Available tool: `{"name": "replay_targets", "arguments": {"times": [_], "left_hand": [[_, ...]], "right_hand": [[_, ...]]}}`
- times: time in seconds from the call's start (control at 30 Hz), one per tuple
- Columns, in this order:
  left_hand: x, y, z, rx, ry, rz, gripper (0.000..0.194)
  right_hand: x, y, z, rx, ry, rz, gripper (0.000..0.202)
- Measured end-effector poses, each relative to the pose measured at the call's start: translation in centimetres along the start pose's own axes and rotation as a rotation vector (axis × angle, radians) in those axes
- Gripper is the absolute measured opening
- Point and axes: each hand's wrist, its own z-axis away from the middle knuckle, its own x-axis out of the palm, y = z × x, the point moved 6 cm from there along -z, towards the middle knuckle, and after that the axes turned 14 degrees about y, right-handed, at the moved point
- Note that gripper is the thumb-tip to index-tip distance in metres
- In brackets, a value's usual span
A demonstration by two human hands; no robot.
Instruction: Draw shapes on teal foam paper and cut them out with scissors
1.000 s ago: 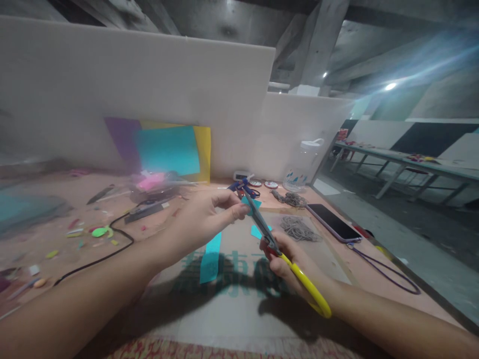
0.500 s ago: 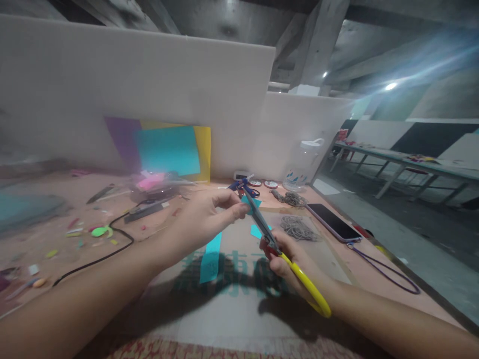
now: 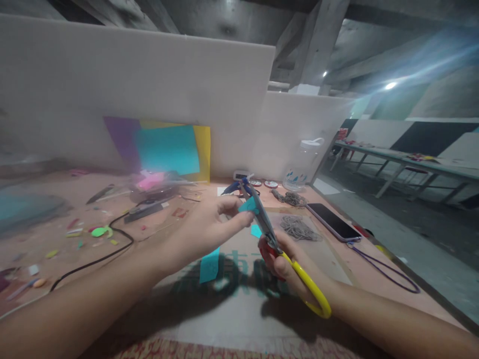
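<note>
My left hand (image 3: 220, 219) pinches a small piece of turquoise paper (image 3: 247, 205) between thumb and fingers. Right at that piece lie the blades of the scissors (image 3: 264, 222), which have yellow and red handles. My right hand (image 3: 286, 254) grips the scissors by the handles, with the blades pointing up and away from me. Below the hands, a turquoise paper strip (image 3: 209, 265) lies on a whitish board (image 3: 224, 319) with green printed characters. A smaller turquoise scrap (image 3: 256, 230) is on the board behind the scissors, partly hidden.
Coiled grey cord (image 3: 297, 228), a phone (image 3: 333, 222) with a strap and a clear bottle (image 3: 297, 169) stand to the right. Coloured sheets (image 3: 168, 149) lean against the white partition (image 3: 149, 75). Scraps and a black cable (image 3: 123, 239) lie left. A blue-handled tool (image 3: 235, 187) sits behind.
The paper piece in my left hand has turned and shifted slightly left and down against the blades. My left hand has moved a little; the scissors stay almost in place.
</note>
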Motion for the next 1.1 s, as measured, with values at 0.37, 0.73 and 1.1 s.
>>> {"name": "replay_targets", "arguments": {"times": [0.37,0.73,1.1], "left_hand": [[1.4,-0.9,0.3,-0.135,-0.165,0.290,0.023],[0.5,0.3,0.4,-0.026,-0.113,0.061,0.038],[1.0,-0.2,0.3,-0.067,-0.150,0.069,0.039]], "right_hand": [[0.3,-0.6,-0.1,-0.033,-0.066,-0.035,0.054],[0.4,-1.2,0.2,0.022,-0.102,-0.043,0.057],[0.2,-1.1,0.1,-0.059,-0.122,0.009,0.049]]}}
